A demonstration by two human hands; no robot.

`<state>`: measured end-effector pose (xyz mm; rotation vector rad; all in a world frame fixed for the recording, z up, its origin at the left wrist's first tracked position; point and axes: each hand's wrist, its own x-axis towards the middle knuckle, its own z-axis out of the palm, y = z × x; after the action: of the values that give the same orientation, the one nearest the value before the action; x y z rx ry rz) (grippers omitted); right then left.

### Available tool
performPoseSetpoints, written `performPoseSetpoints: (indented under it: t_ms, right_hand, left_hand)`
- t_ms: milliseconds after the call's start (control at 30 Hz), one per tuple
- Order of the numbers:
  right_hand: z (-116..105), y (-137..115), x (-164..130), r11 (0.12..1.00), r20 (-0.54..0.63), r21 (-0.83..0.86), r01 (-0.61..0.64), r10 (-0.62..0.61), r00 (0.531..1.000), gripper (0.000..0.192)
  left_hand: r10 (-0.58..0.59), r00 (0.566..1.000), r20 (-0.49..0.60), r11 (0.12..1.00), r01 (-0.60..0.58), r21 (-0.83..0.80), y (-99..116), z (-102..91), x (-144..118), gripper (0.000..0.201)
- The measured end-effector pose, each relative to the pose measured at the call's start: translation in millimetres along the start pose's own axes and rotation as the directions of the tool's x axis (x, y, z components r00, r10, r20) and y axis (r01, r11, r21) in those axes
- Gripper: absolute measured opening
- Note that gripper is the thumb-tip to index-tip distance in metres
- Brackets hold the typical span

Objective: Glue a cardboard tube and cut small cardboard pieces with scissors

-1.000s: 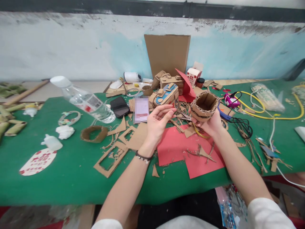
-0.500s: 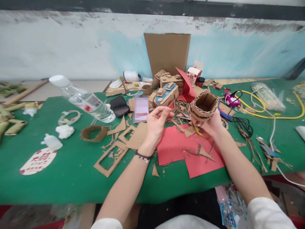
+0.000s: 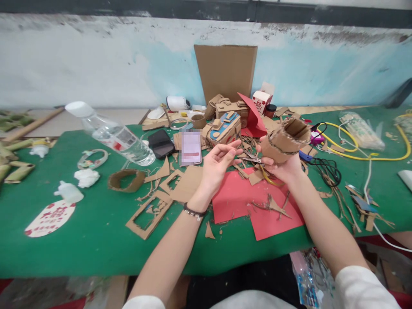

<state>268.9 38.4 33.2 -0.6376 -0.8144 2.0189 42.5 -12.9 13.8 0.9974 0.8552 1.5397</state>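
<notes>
- Red paper (image 3: 233, 197): below the right hand (image 3: 289, 167), littered with scraps (image 3: 273, 207).
- Cardboard cup (image 3: 279, 148): tilted in that hand, fingers and thumb wrapping its lower side; a light, even grip should spare the corrugated wall.
- Left hand (image 3: 219, 161): loosely curled; cannot tell if it pinches anything.
- Scissors (image 3: 254, 159): blades between the hands; fingertips best kept clear.

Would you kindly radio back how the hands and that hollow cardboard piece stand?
Right hand holding hollow cardboard piece, tilted. Left hand beside it, loosely curled, nothing visibly held. Scissors between them, unclear if held. Cardboard scraps, red paper beneath.
</notes>
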Motion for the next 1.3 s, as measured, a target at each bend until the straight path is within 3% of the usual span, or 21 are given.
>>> performPoseSetpoints:
  t_ms: [200,367,600,800,900,1033,1200,1300]
  right_hand:
    - [-5,6,0,0.998,0.081,0.05,-0.026,0.022,0.996,0.031]
    - [-1,13,3,0.997,0.075,0.04,-0.069,0.066,0.995,0.041]
    - [-1,28,13,0.975,0.036,0.007,-0.22,0.22,0.975,0.052]
    - [5,38,14,0.941,0.117,-0.052,-0.334,0.338,0.934,0.066]
    - [6,40,14,0.929,0.113,-0.064,-0.365,0.37,0.922,0.066]
    - [4,39,15,0.935,0.094,-0.042,-0.352,0.354,0.93,0.067]
    - [2,37,17,0.962,0.119,-0.02,-0.271,0.271,0.955,0.062]
    - [3,37,15,0.948,0.089,-0.068,-0.312,0.317,0.944,0.063]
  left_hand:
    - [0.065,0.998,-0.011,0.995,-0.064,0.078,-3,-0.3,0,0.057]
    - [0.161,0.987,0.021,0.977,-0.162,0.141,-3,1.3,-3,0.043]
    - [0.245,0.949,0.197,0.944,-0.28,0.176,-3,4.2,-12,0.062]
    - [0.273,0.932,0.238,0.932,-0.318,0.175,-8,3.0,-10,0.075]
    - [0.278,0.94,0.201,0.93,-0.315,0.191,-9,4.1,-10,0.075]
    - [0.247,0.956,0.161,0.947,-0.273,0.171,-5,6.5,-12,0.072]
    - [0.254,0.944,0.208,0.936,-0.295,0.192,-4,6.3,-13,0.07]
    - [0.251,0.943,0.219,0.936,-0.294,0.193,-5,5.2,-12,0.072]
